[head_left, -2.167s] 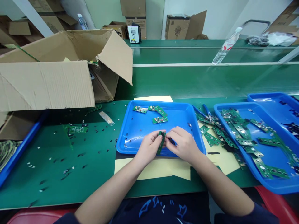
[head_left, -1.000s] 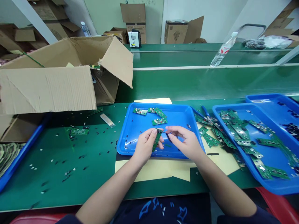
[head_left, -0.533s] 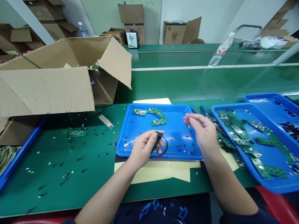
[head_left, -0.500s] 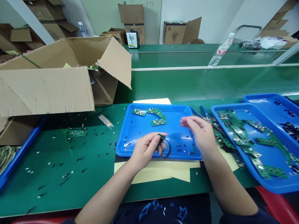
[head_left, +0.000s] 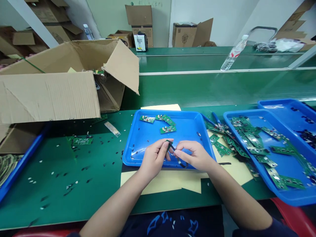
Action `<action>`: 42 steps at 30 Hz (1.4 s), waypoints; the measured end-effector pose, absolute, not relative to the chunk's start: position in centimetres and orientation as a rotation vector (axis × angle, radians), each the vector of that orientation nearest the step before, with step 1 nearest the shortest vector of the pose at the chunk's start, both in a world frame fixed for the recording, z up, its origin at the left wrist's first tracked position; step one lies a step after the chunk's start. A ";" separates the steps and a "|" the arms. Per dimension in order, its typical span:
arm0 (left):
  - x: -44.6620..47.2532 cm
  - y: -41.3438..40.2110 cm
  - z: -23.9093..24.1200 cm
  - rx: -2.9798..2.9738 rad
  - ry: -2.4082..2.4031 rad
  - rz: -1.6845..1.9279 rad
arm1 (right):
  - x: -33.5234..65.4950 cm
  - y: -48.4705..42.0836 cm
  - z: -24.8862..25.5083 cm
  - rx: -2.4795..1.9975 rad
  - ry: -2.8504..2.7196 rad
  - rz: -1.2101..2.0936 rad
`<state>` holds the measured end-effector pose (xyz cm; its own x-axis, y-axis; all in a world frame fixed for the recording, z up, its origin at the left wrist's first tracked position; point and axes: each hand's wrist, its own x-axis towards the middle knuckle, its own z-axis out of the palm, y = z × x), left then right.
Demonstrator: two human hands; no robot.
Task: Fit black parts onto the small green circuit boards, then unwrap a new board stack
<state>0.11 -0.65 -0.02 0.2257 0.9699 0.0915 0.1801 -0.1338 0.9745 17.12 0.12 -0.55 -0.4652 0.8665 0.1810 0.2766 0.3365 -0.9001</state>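
Note:
Above the near part of a blue tray (head_left: 135, 131), my left hand (head_left: 154, 158) pinches a small green circuit board (head_left: 169, 142) between thumb and fingers. A thin black strip (head_left: 182, 164) curls down beside the board, under my right hand. My right hand (head_left: 196, 156) is closed, thumb and forefinger meeting at the strip close to the board; the exact grip is partly hidden. Several populated circuit boards (head_left: 168, 129) lie in the far half of the tray, with small dark bits scattered around.
To the right, a blue tray (head_left: 266, 115) holds many circuit boards, and loose boards (head_left: 222, 148) lie beside it near blue-handled pliers (head_left: 216, 118). A large cardboard box (head_left: 49, 97) stands at left. Yellow paper (head_left: 170, 181) lies under the middle tray. A bottle (head_left: 233, 54) stands behind.
My right hand has come left and down from above the tray's right side to the black strip, its fingers now closed. My left hand stays nearly still with the circuit board.

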 end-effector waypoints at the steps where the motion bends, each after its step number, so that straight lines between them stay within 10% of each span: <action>1: 0.1 -0.6 -0.1 1.535 1.135 1.023 | 17.0 0.1 -0.5 -0.984 -1.978 1.039; 19: -0.2 -0.2 0.0 1.637 1.058 0.696 | 17.8 0.9 -1.9 -1.025 -2.057 0.173; 42: -1.0 0.2 -1.0 2.095 1.051 0.896 | 17.2 0.1 -0.9 -1.140 -1.588 0.958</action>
